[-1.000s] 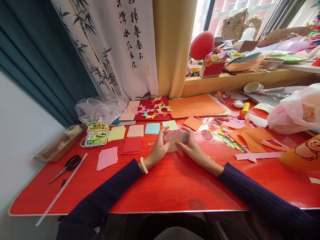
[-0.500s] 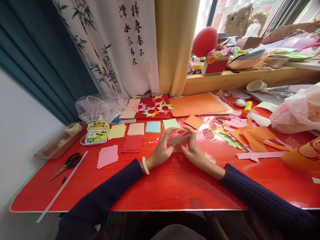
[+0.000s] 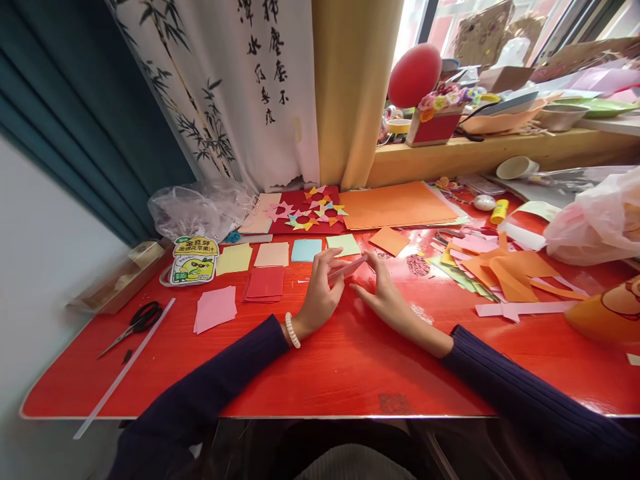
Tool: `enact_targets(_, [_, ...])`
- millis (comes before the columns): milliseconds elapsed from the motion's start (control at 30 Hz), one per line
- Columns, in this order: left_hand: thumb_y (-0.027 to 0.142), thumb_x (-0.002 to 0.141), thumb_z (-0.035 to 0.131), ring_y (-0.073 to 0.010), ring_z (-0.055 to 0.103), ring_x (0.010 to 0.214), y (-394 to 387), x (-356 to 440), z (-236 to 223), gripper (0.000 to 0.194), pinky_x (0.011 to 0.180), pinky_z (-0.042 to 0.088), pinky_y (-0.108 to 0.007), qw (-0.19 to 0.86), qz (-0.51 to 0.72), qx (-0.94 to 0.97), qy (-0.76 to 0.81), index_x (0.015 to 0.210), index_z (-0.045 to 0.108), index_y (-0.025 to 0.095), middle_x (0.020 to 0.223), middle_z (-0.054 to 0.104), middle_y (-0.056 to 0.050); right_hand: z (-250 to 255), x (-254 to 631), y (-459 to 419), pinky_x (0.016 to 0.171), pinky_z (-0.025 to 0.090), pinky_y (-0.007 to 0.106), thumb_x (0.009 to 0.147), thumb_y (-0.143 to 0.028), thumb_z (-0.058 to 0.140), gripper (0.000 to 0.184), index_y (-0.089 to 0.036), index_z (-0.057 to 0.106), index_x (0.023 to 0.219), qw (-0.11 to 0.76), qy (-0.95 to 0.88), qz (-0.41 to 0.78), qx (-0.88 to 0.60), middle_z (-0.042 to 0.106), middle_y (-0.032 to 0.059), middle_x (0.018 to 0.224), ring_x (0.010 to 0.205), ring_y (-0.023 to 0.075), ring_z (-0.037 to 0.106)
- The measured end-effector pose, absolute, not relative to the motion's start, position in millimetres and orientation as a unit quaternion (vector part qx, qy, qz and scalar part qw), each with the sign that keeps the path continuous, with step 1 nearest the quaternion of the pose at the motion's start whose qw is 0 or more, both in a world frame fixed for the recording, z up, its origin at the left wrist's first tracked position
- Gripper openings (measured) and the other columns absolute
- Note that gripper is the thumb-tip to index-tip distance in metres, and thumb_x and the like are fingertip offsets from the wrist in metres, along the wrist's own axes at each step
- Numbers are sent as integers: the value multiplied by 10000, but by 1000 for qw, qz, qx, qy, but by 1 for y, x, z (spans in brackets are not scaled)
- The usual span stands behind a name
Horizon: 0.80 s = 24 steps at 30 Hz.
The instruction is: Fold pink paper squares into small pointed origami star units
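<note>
My left hand (image 3: 320, 290), with a beaded white bracelet at the wrist, grips a thin, folded pink paper (image 3: 349, 268) between thumb and fingers. The paper is tilted, nearly edge-on, above the table. At its right end, the fingertips of my right hand (image 3: 384, 290) touch it. The right thumb stands apart from those fingers and off the paper. Just beyond my hands lie a pale green paper square (image 3: 343, 245), a blue one (image 3: 307, 251) and an orange one (image 3: 389, 241). Red squares (image 3: 265, 283) and pink squares (image 3: 215, 309) lie to the left.
Black-handled scissors (image 3: 139, 323) and a long pale strip (image 3: 127, 367) lie at the left of the red table (image 3: 320, 380). Folded paper stars (image 3: 310, 215) sit at the back beside orange sheets (image 3: 400, 207). Orange and pink scraps (image 3: 515, 273) and a plastic bag (image 3: 595, 217) occupy the right.
The pink paper has turned from facing me to a slanted, nearly edge-on position, right end raised. My right thumb has come off it, while my left hand keeps its grip.
</note>
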<state>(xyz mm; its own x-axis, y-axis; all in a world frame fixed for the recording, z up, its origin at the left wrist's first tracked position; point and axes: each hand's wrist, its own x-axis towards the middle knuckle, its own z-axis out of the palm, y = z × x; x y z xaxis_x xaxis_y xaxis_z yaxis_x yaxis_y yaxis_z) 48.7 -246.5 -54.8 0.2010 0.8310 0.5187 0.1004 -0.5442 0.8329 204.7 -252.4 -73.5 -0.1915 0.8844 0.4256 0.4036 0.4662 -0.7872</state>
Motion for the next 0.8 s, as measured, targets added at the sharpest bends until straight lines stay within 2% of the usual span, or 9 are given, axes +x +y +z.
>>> enact_targets(100, [45,820,402,-137,516,1068,-243,49,-57,451,948,450,-326,409,532,657,344,1215,360,259,1263,374,-66,-75,205,-251,1092,208,464,839,-291,510,631,-205,194,1378,438,-732,272,-445,245,132,1438,1328,233,237])
enact_targets(267, [26,792,418,-145,511,1077,-237,49,-62,477,968,429,-345,421,527,644,361,1215,354,236,1275,391,-77,-73,204,-251,1094,206,442,844,-308,514,660,-221,187,1410,434,-726,293,-445,253,106,1449,1331,224,243])
enact_targets(400, [75,832,419,-155,531,1058,-238,48,-58,401,963,421,-360,419,531,641,363,1203,369,219,1123,515,-71,-71,204,-253,1115,145,420,832,-339,545,703,-234,176,1421,455,-693,339,-443,224,72,1465,1345,208,202])
enact_targets(500, [112,857,417,-153,547,1027,-241,46,-52,285,941,425,-346,401,541,648,354,1121,440,218,1061,556,-53,-70,204,-253,1124,129,390,848,-400,530,628,-259,254,1394,477,-635,418,-441,256,37,1453,1352,189,180])
enact_targets(600, [138,867,426,-156,557,1006,-245,43,-48,168,923,428,-338,376,549,665,339,999,504,206,1029,577,-47,-68,204,-249,1053,321,400,911,-518,330,509,-264,312,1351,494,-562,500,-436,386,60,1375,1279,192,351])
enact_targets(667, [123,857,438,-155,571,980,-247,42,-47,159,938,414,-353,365,542,683,328,967,519,203,993,604,-41,-65,204,-246,934,456,388,905,-582,236,529,-243,417,1268,497,-522,549,-423,498,85,1261,1158,210,493])
enact_targets(733, [74,833,440,-144,593,923,-248,42,-47,212,1012,341,-394,360,524,703,319,977,522,206,913,641,-18,-60,205,-245,798,528,348,888,-598,272,533,-206,530,1139,491,-501,586,-405,586,98,1102,984,212,593])
enact_targets(800, [17,800,420,-134,604,885,-248,43,-48,304,1088,212,-437,346,502,727,316,1005,525,216,839,660,10,-56,206,-247,662,542,273,859,-530,432,415,-195,562,1065,496,-488,600,-394,617,72,948,797,169,621])
